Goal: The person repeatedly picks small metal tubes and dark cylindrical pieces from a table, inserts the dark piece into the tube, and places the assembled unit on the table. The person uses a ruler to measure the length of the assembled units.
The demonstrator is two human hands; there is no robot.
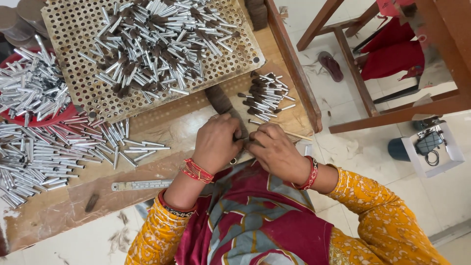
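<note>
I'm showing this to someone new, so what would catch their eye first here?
Probably the heap of shiny silver metal tubes spread over the wooden table's left side, and more bristle-tipped tubes piled on the perforated tan board above. Next, the left hand and right hand meet at the table edge, pinching something small.

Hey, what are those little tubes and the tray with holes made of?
Tubes: likely metal, perhaps aluminium; bright silver with shiny glints. Tray: tan perforated board, matte, worn around the holes; could be wood, hardboard or plastic, hard to tell.
</note>
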